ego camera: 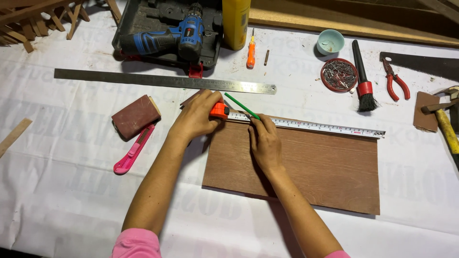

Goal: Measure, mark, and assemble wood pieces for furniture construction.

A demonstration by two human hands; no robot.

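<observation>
Pinning the orange tape measure (pixel 219 110) under the closed left hand (pixel 196 117) keeps its blade stretched along the brown board (pixel 315 167), while a green pencil (pixel 240 105) is pinched in the right hand (pixel 264 141) just beside it.

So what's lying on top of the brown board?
A tape measure stretched along the board's far edge, plus the right hand holding a green pencil. The left hand covers the tape's case.

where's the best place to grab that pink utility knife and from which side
Probably take the pink utility knife around the middle of its long handle, coming from above with fingers across its narrow width. It lies flat on the white table cover, slanted, upper end by the sanding block. The lower half has open cover on both sides, so a grip there avoids the block. I cannot tell if the blade is out.
</observation>
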